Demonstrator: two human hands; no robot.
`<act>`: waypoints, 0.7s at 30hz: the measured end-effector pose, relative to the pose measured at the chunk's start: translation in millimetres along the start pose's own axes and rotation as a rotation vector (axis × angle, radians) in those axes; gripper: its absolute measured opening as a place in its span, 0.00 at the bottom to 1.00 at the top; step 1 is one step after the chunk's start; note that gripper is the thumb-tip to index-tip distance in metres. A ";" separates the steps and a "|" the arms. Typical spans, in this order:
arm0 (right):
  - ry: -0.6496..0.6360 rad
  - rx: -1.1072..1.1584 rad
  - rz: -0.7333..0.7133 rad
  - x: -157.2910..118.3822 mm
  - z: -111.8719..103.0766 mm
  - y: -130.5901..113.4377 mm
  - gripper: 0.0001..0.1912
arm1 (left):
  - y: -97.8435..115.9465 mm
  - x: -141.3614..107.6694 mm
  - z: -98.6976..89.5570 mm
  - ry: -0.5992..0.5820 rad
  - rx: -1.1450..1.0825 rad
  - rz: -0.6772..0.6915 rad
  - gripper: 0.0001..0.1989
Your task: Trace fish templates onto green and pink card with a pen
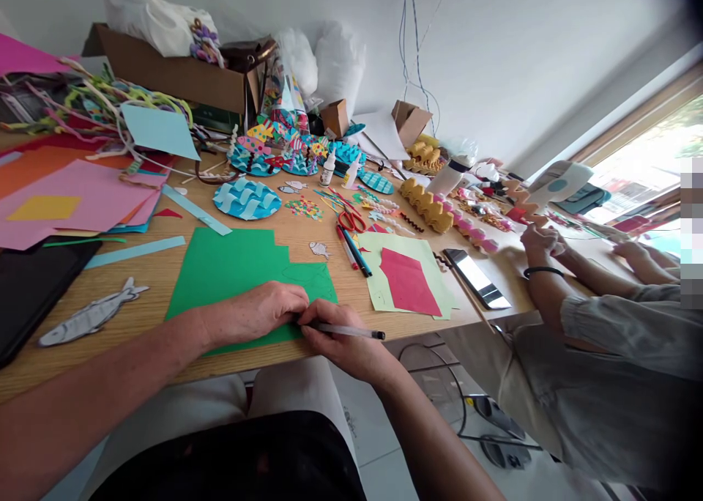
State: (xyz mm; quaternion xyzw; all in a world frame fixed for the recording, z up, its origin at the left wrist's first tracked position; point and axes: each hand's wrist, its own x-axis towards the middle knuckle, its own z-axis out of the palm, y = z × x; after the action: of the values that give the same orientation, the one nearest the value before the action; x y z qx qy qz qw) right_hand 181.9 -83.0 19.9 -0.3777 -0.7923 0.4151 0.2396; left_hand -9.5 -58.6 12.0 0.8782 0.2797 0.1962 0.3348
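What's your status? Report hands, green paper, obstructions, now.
Right hand gripping pen, tip hidden. Left hand resting on green paper. Paper on table, far right corner stepped. Markers off its right side, clear of it.

One bright-green sheet [231,270] is lying, one grey pen [348,330] is being held, two glue bottles [328,171] are standing, one red scissors [351,217] lying.

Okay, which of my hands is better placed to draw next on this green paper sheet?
Probably your right hand: it holds the slim, pale pen with the black end at the green paper sheet. Your left hand rests on that sheet, so seems better suited to steadying it.
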 end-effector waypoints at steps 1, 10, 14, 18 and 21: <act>0.001 0.002 0.000 -0.2 -0.3 -0.3 0.03 | 0.2 -0.1 0.0 0.001 -0.002 0.000 0.14; 0.007 -0.011 0.010 -1.4 -0.1 0.4 0.03 | 2.2 0.4 -1.5 -0.008 -0.016 -0.006 0.13; 0.006 -0.018 0.006 -0.5 -0.2 -0.2 0.04 | 1.7 0.4 -1.4 -0.006 -0.011 -0.012 0.13; -0.012 -0.044 0.004 -0.7 -2.3 -1.0 0.04 | 0.9 -0.2 -0.8 -0.007 -0.012 -0.014 0.13; -0.030 -0.068 0.010 -1.4 -4.8 -1.0 0.05 | 0.0 -0.5 -0.5 -0.015 -0.015 -0.011 0.14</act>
State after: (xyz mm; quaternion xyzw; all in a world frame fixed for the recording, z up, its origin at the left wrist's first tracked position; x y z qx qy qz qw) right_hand 185.7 -82.2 23.3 -0.3832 -0.8075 0.3947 0.2129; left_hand -10.1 -58.7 12.2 0.8755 0.2805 0.1901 0.3446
